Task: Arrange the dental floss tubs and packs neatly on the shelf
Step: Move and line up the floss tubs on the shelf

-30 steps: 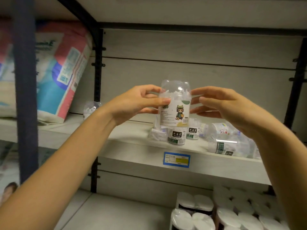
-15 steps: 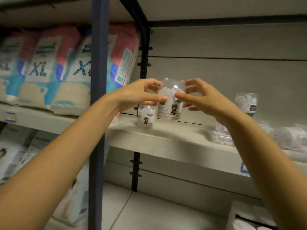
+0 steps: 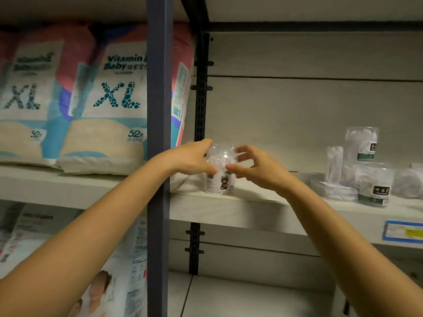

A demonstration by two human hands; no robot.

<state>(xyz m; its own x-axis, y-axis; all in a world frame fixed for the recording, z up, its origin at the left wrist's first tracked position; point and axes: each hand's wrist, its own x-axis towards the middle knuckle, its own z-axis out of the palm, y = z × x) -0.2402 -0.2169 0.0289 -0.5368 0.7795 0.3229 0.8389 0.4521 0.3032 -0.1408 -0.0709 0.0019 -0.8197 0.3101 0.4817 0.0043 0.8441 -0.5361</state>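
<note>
Left hand (image 3: 190, 159): fingers curled round the tub (image 3: 219, 183), left of its dome. Right hand (image 3: 258, 170): thumb and curled fingers gripping the right side. Tub: clear plastic, white contents, cartoon-figure label, upright at left end of shelf (image 3: 240, 209). Dark-labelled tubs (image 3: 374, 184): right, well apart.

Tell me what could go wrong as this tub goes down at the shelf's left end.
1. The cartoon-label tub seems close to the front edge of the shelf. Gripped only near its dome by the left hand and right hand, it could tip off on release.
2. The dark-label tub on the right also sits by the edge; a passing forearm might knock it.
</note>
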